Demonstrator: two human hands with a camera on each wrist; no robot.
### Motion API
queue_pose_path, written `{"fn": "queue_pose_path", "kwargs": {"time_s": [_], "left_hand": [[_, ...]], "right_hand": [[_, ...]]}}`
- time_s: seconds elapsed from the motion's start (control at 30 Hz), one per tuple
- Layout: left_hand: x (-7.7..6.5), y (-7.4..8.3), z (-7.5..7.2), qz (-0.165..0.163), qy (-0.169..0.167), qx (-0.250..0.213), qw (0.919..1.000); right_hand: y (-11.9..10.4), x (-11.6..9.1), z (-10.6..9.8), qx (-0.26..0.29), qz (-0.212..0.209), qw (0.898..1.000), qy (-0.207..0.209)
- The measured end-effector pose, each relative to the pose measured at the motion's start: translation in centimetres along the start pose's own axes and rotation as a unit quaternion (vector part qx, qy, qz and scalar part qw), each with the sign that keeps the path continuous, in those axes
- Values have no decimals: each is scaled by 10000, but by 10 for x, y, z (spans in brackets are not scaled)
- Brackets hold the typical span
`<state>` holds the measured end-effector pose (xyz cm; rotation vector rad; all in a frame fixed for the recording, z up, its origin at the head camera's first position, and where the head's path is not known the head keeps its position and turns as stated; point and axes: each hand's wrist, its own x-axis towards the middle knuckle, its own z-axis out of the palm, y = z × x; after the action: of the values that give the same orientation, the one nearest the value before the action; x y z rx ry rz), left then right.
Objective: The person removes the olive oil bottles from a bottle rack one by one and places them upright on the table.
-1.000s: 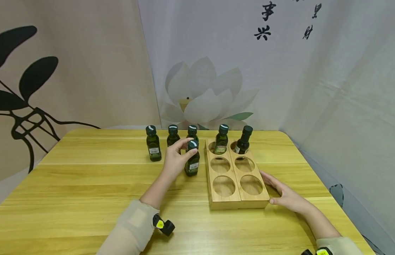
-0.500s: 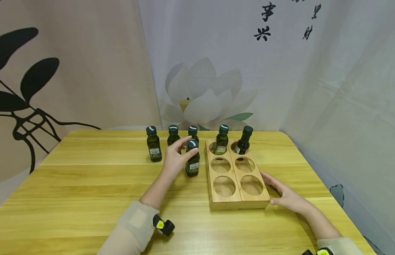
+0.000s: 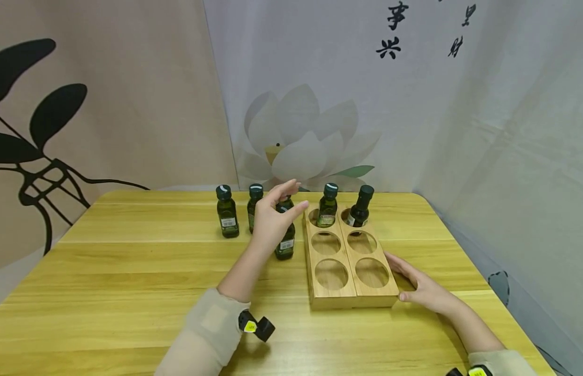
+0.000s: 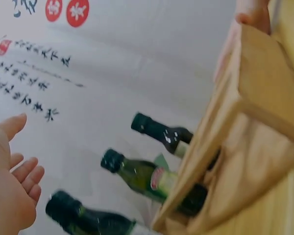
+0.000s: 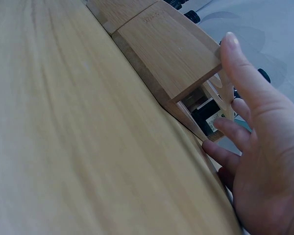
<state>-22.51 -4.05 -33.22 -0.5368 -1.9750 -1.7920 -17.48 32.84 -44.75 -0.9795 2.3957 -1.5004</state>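
My left hand (image 3: 275, 216) hovers with spread fingers over a small dark green glass bottle (image 3: 285, 248) on the table. The hand partly covers that bottle and the one behind it (image 3: 288, 202). Apart from any bottle, the same hand (image 4: 12, 181) shows with nothing in its fingers in the left wrist view. A wooden rack (image 3: 350, 301) with two rows of round holes stands to the right. Its far holes hold a green bottle (image 3: 326, 207) and a darker, slim-necked bottle (image 3: 360, 207). My right hand (image 3: 425, 287) rests loosely against the rack's right side, thumb at the near corner.
Two more green bottles stand left of my left hand, one (image 3: 227, 212) nearer and one (image 3: 252, 209) farther back. Behind the wooden table (image 3: 131, 292) hangs a printed cloth (image 3: 319, 62). The other rack holes have no bottles.
At first my left fingers and thumb were at the front bottle's cap. Now they have let go, spread, and risen slightly to the right. The bottle stays put; my right hand has not moved.
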Motion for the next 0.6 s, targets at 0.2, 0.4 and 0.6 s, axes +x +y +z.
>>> {"fn": "queue_pose_path", "kwargs": {"time_s": [0.2,0.4,0.6], "left_hand": [[5,13,20,-97,-198,-100,9997],[11,14,44,-550,-448,-7,9975],[15,9,64,-820,-443,-150,9955]], "right_hand": [[1,0,-1,26,-51,10000,-27],[2,0,-1,18,-60,10000,-27],[2,0,-1,-16,-33,10000,-3]]}}
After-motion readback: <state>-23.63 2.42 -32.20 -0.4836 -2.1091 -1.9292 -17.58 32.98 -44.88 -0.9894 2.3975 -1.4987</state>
